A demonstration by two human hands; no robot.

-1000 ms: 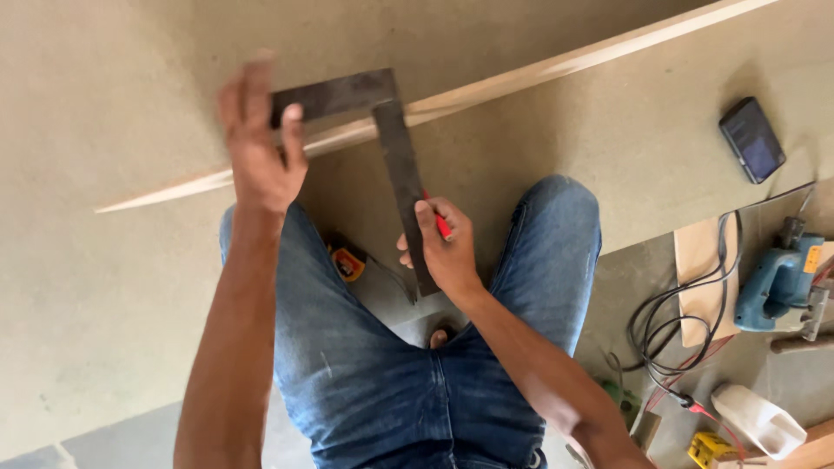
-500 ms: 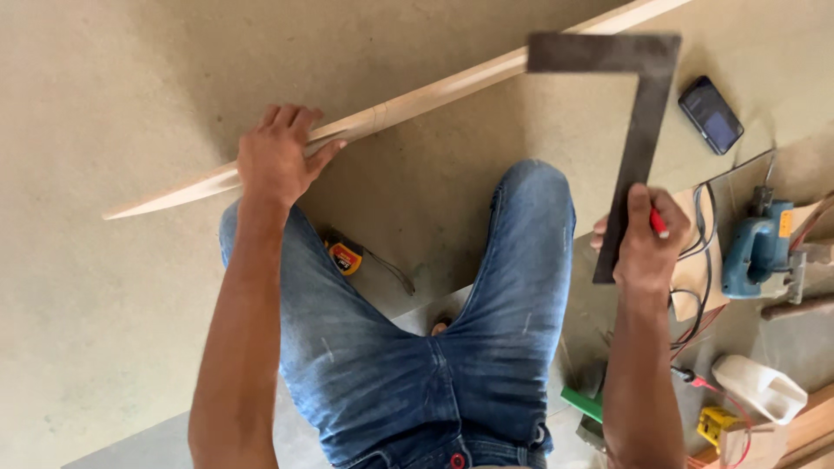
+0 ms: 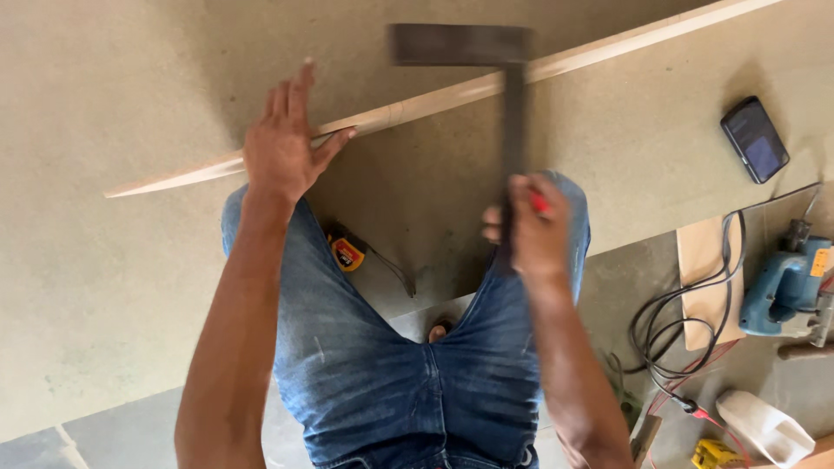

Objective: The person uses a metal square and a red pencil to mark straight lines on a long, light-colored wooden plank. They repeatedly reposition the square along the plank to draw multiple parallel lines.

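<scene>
I kneel on a large beige board point(image 3: 104, 260). A long thin wooden strip point(image 3: 434, 102) lies across it, running from lower left to upper right. My left hand point(image 3: 282, 148) rests flat on the strip with its fingers spread. My right hand point(image 3: 534, 230) grips the blade of a dark metal try square point(image 3: 486, 65) together with a red pencil point(image 3: 539, 204). The square is blurred by motion, and its thick stock crosses the strip at the top.
A yellow tape measure point(image 3: 347, 254) lies between my knees. A dark phone point(image 3: 754, 139) sits on the board at right. Beyond the board's edge are a blue power saw point(image 3: 786, 291), coiled black cables point(image 3: 673, 330), a white plastic container point(image 3: 764, 426) and a small wooden offcut point(image 3: 708, 278).
My right hand has swung the square from the far right back toward the middle of the strip. My left hand stays pressed on the strip.
</scene>
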